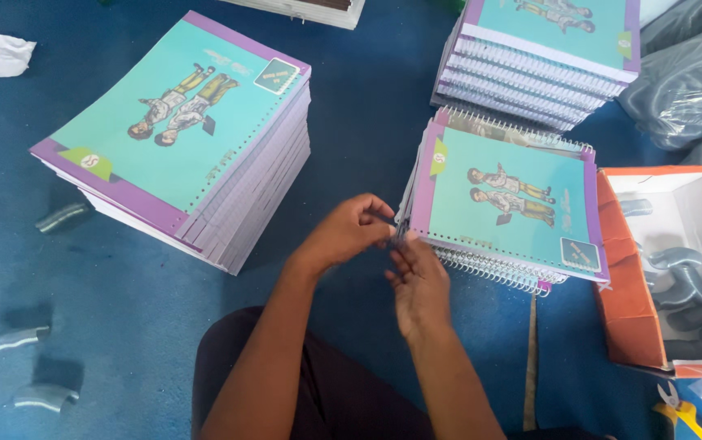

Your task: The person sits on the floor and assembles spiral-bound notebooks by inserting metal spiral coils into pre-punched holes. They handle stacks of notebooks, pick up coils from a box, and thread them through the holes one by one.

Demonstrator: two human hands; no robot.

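A teal and purple spiral-bound notebook [506, 200] lies on top of a short stack of the same notebooks in front of me. My left hand [347, 232] pinches a small dark piece at the near left corner of that notebook, where the wire spiral ends. Just below it, the fingertips of my right hand [418, 281] hold the same corner. What exactly sits between the fingers is too small to tell.
A tall stack of punched notebooks without spirals [180, 130] stands at the left, and a bound stack [546, 57] at the back right. An orange cardboard box [628, 277] holds grey curved pieces. More grey pieces [13, 341] lie on the blue floor [351, 106]. Yellow-handled pliers [681, 411] sit at the lower right.
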